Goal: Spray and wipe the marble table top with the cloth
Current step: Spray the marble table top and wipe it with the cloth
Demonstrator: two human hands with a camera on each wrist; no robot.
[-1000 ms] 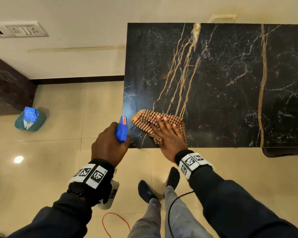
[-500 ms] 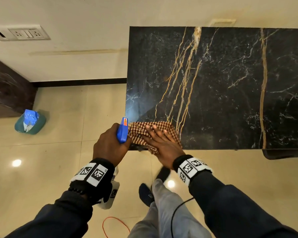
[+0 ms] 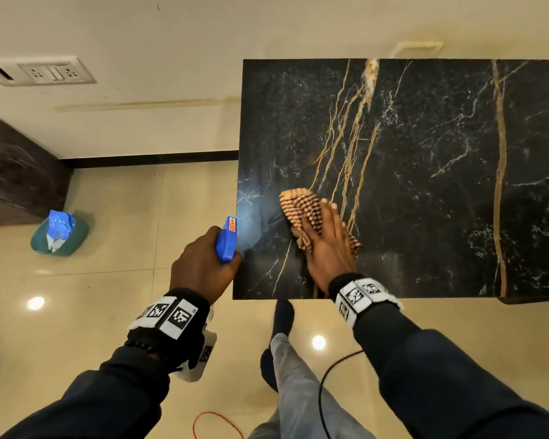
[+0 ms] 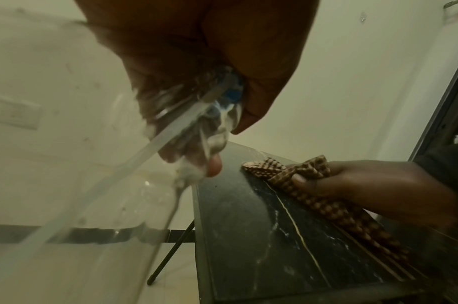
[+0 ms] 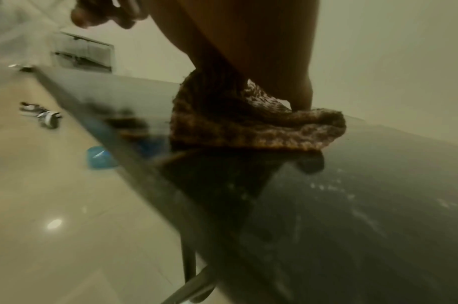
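The black marble table top (image 3: 425, 172) with gold veins fills the right of the head view. A brown checked cloth (image 3: 301, 210) lies on its near left part, under my right hand (image 3: 328, 245), whose straight fingers press it flat on the marble. The same cloth (image 5: 261, 127) shows bunched under the palm in the right wrist view and also appears (image 4: 313, 195) in the left wrist view. My left hand (image 3: 203, 264) grips a spray bottle with a blue head (image 3: 227, 239) just off the table's left edge. Its clear body (image 4: 66, 185) fills the left wrist view.
A green bin with a blue bag (image 3: 59, 232) stands on the tiled floor at left, beside a dark cabinet (image 3: 16, 172). A socket plate (image 3: 45, 72) is on the wall. My feet (image 3: 282, 315), a black cable (image 3: 327, 381) and an orange cable (image 3: 216, 423) lie below the table's near edge.
My right hand has slid the cloth from the near left corner to farther in and to the right on the marble. The left hand with the bottle has stayed at the left edge.
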